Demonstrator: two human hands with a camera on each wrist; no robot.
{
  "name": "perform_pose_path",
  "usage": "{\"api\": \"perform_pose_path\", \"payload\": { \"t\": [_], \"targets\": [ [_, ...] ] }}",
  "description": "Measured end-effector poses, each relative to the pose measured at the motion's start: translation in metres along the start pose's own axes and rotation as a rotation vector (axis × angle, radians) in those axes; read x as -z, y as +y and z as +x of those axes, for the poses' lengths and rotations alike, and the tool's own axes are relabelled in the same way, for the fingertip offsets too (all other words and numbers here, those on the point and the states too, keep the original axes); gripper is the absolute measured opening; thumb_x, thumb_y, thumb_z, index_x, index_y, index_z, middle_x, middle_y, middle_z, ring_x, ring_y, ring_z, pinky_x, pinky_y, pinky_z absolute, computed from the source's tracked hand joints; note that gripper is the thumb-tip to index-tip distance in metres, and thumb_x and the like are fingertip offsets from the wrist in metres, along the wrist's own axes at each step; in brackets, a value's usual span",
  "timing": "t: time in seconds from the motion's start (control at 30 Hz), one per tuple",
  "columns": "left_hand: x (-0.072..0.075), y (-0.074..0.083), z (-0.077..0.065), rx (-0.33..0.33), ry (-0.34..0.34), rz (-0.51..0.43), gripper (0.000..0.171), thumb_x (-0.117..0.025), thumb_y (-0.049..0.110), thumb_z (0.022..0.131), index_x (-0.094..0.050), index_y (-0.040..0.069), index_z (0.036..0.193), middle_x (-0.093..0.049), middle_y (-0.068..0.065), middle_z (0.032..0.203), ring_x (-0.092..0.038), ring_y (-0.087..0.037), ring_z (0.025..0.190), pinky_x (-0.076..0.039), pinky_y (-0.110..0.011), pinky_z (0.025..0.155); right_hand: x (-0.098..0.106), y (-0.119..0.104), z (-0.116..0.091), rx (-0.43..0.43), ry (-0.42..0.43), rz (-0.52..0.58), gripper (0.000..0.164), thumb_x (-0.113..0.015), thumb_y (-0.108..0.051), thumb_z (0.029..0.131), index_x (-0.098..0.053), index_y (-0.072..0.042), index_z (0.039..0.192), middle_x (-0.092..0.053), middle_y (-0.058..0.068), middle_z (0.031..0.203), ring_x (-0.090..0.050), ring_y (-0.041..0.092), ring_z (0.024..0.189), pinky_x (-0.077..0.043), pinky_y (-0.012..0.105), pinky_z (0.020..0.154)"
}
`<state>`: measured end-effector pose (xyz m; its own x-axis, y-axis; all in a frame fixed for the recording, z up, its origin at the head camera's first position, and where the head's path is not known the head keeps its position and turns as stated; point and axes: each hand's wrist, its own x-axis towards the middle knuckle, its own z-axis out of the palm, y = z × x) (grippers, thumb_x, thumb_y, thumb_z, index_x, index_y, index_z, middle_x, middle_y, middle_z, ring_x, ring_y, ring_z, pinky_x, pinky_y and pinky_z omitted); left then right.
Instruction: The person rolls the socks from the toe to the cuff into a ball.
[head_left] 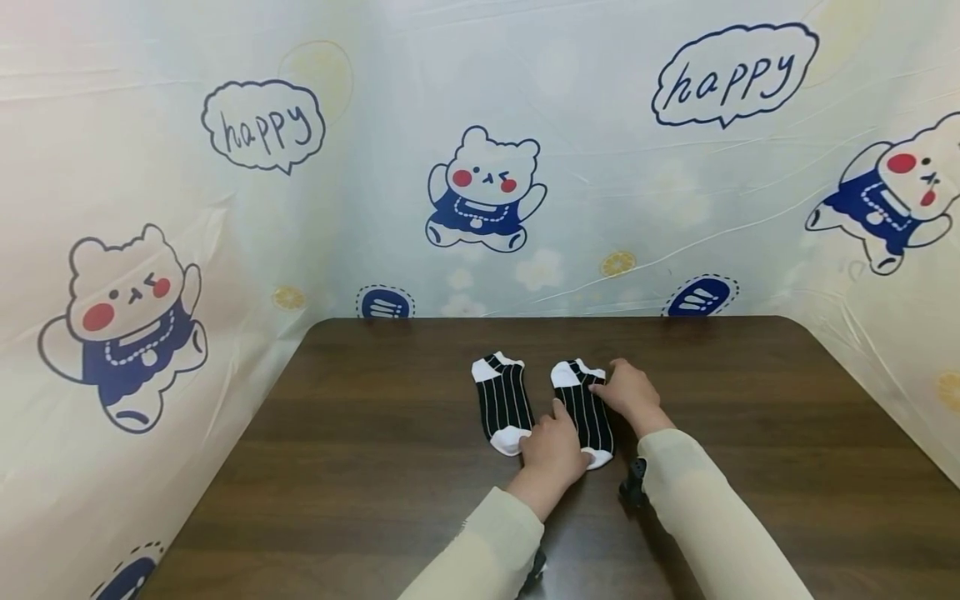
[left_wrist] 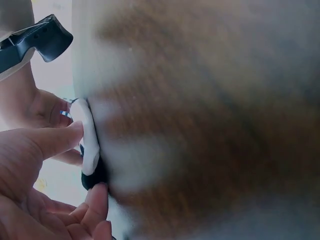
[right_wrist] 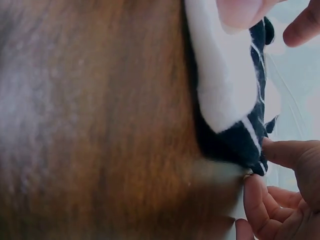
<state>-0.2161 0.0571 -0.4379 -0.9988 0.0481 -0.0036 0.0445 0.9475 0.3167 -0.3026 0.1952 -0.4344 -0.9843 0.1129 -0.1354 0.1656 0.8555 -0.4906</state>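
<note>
Two black socks with thin white stripes and white toes and heels lie side by side on the dark wooden table (head_left: 360, 467). My left hand (head_left: 553, 450) is over the lower end of the right-hand sock (head_left: 588, 417), its thumb on the white toe and its other fingers along the left edge. Up by the cuff, my right hand (head_left: 633, 396) pinches that sock's right edge between thumb and forefinger. The sock's white part (left_wrist: 90, 145) sits under the left thumb in the left wrist view. Untouched, the left-hand sock (head_left: 504, 400) lies flat, close to my left knuckles.
A pale printed curtain (head_left: 480, 83) with bears and "happy" bubbles surrounds the back and sides of the table. Dark wrist camera mounts (head_left: 634, 483) hang under my sleeves, near the tabletop.
</note>
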Motion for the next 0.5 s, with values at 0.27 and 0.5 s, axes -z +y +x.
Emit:
{"api": "perform_pose_path", "payload": {
  "t": [0.27,0.5],
  "targets": [
    [-0.0003,0.0013,0.0013,0.032,-0.036,-0.037,0.092,-0.083,0.043,0.07,-0.042,-0.007,0.135,-0.066,-0.017,0.105,-0.064,-0.029,0.089,-0.049,-0.047,0.073,-0.0007,0.002,0.0004,-0.014,-0.004,0.001,0.061,-0.068,-0.031,0.087,-0.049,0.006,0.131,-0.052,0.028,0.127,-0.052,0.045,0.111,-0.045,0.057,0.081],
    [0.0022,-0.0007,0.0015,0.035,-0.051,-0.056,0.063,-0.083,0.041,0.069,-0.056,-0.003,0.105,-0.065,-0.014,0.089,-0.064,-0.027,0.081,-0.049,-0.043,0.066,-0.0016,0.0034,0.0013,-0.01,-0.006,0.015,0.052,-0.069,-0.03,0.086,-0.059,0.004,0.123,-0.057,0.025,0.122,-0.056,0.04,0.104,-0.048,0.053,0.077]
  ]
}}
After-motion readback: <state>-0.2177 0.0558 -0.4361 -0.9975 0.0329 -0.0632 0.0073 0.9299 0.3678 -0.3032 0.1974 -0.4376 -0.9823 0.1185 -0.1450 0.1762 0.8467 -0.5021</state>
